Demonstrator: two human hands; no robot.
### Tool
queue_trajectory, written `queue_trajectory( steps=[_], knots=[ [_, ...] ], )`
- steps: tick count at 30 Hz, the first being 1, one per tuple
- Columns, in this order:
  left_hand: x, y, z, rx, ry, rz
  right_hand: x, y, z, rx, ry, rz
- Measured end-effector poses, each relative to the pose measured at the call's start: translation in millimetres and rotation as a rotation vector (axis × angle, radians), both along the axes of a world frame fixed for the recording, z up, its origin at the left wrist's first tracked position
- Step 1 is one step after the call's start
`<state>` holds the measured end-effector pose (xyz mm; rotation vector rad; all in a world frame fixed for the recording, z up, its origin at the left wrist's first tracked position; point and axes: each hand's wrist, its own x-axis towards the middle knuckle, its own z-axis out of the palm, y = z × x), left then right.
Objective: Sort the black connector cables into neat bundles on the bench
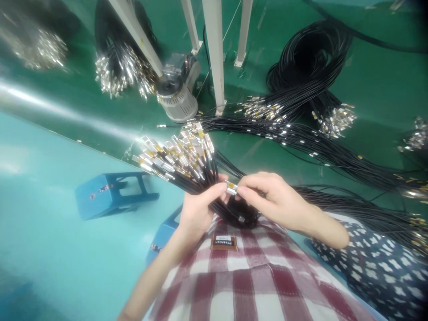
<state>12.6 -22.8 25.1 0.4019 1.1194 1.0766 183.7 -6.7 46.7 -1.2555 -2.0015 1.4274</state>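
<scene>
A thick bundle of black cables with shiny metal connector ends fanned to the upper left lies across my left hand. That hand is closed around the bundle, its thumb reaching toward a single cable connector, silver with a yellowish patch. From the other side, my right hand pinches the same connector between thumb and fingers. Below the hands, the bundle's black cables curve down against a red and white checked apron. Some fingertips of both hands are hidden behind the cables.
Long black cables stretch over the green surface to the right. A coiled cable bundle lies beyond. A grey cylindrical device stands by the white metal legs. A blue stool is at left, a patterned sleeve at right.
</scene>
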Motion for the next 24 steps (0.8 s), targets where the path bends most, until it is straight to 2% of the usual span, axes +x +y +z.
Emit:
queue_trajectory(
  steps=[2,4,6,7,10,11,12,15,16,17,20,21,22,24],
  knots=[
    [-0.2,-0.1,0.5,-0.001,-0.003,-0.004,-2.9,0.2,-2.3,-0.126,0.081,-0.033],
    [-0.7,-0.2,0.8,-0.006,-0.005,-0.005,-5.8,-1.2,-5.5,-0.316,0.198,-0.070],
    [-0.9,-0.1,1.0,-0.010,-0.004,-0.010,-8.8,-4.0,-7.4,-0.384,0.245,-0.105],
    [-0.8,0.0,1.1,-0.012,-0.002,-0.008,-10.2,-5.6,-7.4,-0.327,0.207,-0.126],
    [0.2,0.2,1.0,-0.012,0.006,0.010,-13.1,-8.9,-4.1,0.006,-0.002,-0.183],
    [0.5,0.1,0.9,-0.013,0.008,0.014,-13.4,-9.1,-3.0,0.050,-0.039,-0.191],
    [0.7,0.0,0.6,-0.015,0.009,0.015,-13.6,-8.8,-2.2,0.026,-0.034,-0.193],
    [0.4,-0.3,-0.2,-0.020,0.014,0.012,-13.5,-6.7,-3.0,-0.242,0.125,-0.162],
    [0.1,-0.3,-0.5,-0.018,0.014,0.010,-13.7,-6.0,-3.8,-0.286,0.164,-0.148],
    [-0.2,-0.2,-0.7,-0.012,0.013,0.006,-14.2,-5.5,-4.7,-0.264,0.170,-0.137],
    [-0.9,0.8,-1.1,0.011,-0.002,-0.010,-16.4,-4.1,-6.1,-0.004,0.037,-0.126],
    [-1.0,1.4,-1.2,0.016,-0.008,-0.014,-16.5,-3.6,-6.1,0.037,0.003,-0.119],
    [-1.0,1.9,-1.3,0.020,-0.012,-0.014,-15.8,-3.4,-6.0,0.027,-0.002,-0.110],
    [-1.4,3.1,-1.9,0.020,-0.015,-0.002,-10.7,-4.0,-5.8,-0.117,0.041,-0.087]
  ],
)
